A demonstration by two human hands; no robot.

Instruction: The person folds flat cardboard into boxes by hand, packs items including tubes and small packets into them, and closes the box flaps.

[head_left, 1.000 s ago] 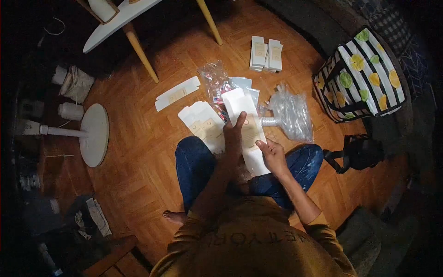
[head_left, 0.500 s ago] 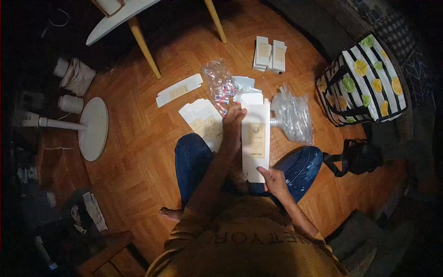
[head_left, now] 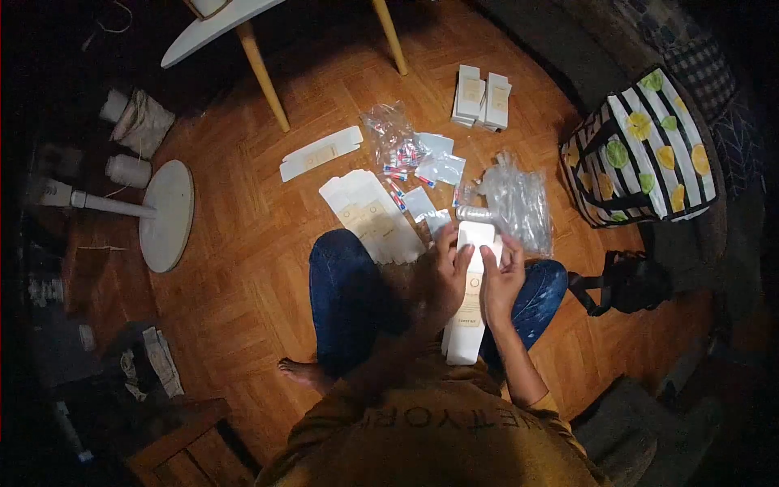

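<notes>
Between my two hands is a long white carton with a tan printed label, held over my lap. My left hand grips its left side near the far end, thumb on the front face. On the right side, my right hand grips it the same way, its thumb beside the other. The carton's far end flap stands out beyond the thumbs. Past my hands lie flattened cartons, small silvery packets, small red, white and blue tubes and clear plastic wrapping.
Finished-looking cartons are stacked at the back right. One flat carton lies apart on the left. A striped fruit-print bag and black straps are at right. A table leg and a round white base stand left.
The carton has gone from a wide, flattish shape to a narrower one and moved nearer my body. My left hand has come down and both hands now meet near its far end.
</notes>
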